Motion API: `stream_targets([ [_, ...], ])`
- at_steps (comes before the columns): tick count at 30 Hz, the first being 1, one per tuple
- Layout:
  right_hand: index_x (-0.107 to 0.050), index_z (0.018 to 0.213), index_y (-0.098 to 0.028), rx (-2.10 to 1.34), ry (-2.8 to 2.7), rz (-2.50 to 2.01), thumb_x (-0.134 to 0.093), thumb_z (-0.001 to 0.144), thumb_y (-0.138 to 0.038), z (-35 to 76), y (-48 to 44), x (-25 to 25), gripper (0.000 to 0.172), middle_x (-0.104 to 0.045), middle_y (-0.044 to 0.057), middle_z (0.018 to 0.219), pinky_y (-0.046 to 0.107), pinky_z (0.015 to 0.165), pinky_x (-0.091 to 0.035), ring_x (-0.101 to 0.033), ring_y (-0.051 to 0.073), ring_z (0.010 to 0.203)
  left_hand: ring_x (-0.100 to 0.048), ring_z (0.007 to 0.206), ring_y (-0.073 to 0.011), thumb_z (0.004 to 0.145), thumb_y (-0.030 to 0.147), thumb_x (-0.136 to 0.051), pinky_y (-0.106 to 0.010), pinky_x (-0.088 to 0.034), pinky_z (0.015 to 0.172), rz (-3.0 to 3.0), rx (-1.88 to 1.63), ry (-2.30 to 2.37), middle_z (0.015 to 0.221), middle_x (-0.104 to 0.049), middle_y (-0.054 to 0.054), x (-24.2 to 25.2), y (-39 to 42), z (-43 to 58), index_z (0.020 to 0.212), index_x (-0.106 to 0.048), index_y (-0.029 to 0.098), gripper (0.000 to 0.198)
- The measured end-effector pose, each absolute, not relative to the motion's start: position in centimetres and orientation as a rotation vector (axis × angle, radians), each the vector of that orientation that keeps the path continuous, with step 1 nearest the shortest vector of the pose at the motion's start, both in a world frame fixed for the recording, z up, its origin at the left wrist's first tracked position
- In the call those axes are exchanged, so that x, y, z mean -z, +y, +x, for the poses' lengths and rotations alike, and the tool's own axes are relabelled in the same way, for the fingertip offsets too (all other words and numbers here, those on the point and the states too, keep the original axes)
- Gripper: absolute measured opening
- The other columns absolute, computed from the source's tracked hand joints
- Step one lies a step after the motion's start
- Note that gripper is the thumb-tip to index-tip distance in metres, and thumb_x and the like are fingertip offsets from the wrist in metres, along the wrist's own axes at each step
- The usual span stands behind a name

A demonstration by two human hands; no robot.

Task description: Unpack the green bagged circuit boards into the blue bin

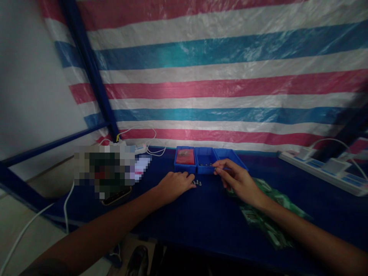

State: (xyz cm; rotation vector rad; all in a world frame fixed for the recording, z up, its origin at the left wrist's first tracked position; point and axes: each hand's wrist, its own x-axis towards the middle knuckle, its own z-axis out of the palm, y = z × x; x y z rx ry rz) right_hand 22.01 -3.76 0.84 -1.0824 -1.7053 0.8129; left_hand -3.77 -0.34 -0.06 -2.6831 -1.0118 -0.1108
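On the blue tabletop, my left hand [176, 186] rests palm down, its thumb and index finger apart beside a few small, shiny metal pieces [197, 183]. My right hand [234, 180] is raised in front of the blue bins, thumb and index fingertip pinched together; whatever sits between them is too small to make out. Behind the hands stand three blue bins in a row. A red, flat item fills the left bin [185, 168], and tiny pieces lie in the middle bin [204, 168]. My right hand partly covers the right bin [234, 158].
Green plastic packets [270, 214] lie under and beside my right forearm. A white power strip [324, 172] is at the right, another [140, 148] at the back left. Blurred-out items and a lit screen [142, 167] sit left. A striped sheet [201, 88] hangs behind.
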Motion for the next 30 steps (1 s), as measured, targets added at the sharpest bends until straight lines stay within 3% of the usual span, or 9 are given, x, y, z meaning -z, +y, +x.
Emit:
stream_targets([
  [30,-0.063,0.120,-0.024,-0.815,-1.708,-1.087,-0.061,0.101,-0.050,22.14,-3.84,-0.82,0.032,-0.066,0.004,0.097,0.025,0.044,-0.044,-0.055,0.010,0.055,-0.074,0.094,-0.0232,0.111,0.037,-0.044,-0.029,-0.054,0.069,-2.716,0.104,-0.980,0.103,-0.071,-0.005,0.56,0.03,-3.73,0.115,-0.056,0.019,0.022],
])
